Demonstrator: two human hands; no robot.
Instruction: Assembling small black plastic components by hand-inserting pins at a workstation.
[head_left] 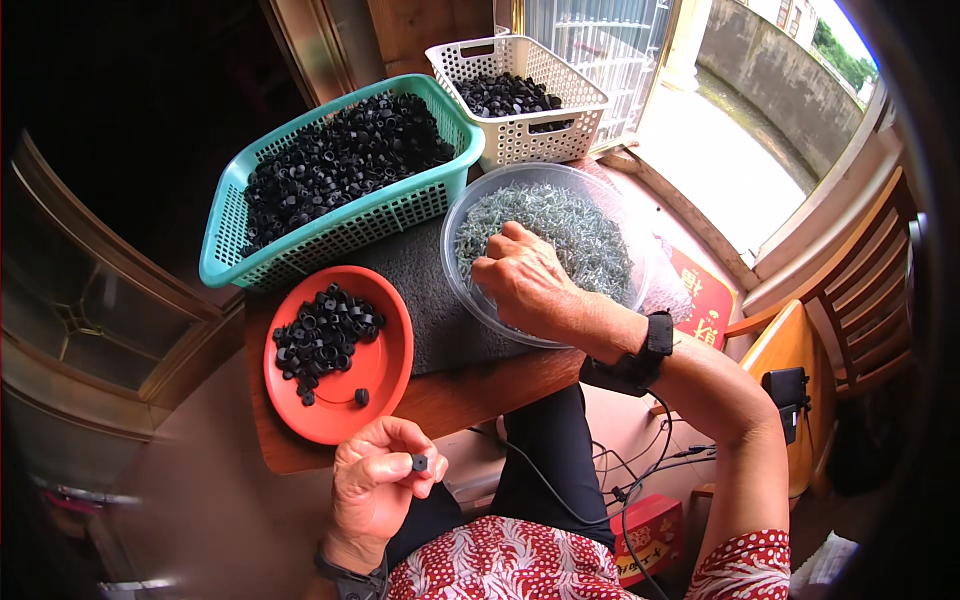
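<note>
My left hand (376,484) pinches a small black cap (419,463) between thumb and fingers, just in front of the red plate's near edge. On that red plate (330,422) lies a heap of similar black caps (322,335), with one cap (361,397) apart from the rest. My right hand (527,277) reaches over the clear plastic bowl (462,305), its fingers curled down at the contents. Thin silvery metal pieces (590,240), screw-like but too small to name surely, fill the bowl. Whatever the right fingertips hold is hidden beneath the hand.
A teal basket (340,237) and a cream basket (525,150), both holding black caps, stand behind the plate and bowl. Under them is a wooden table (475,393) with a dark mat (432,318). Cables (655,470) hang near my knees. A wooden chair (800,385) stands right.
</note>
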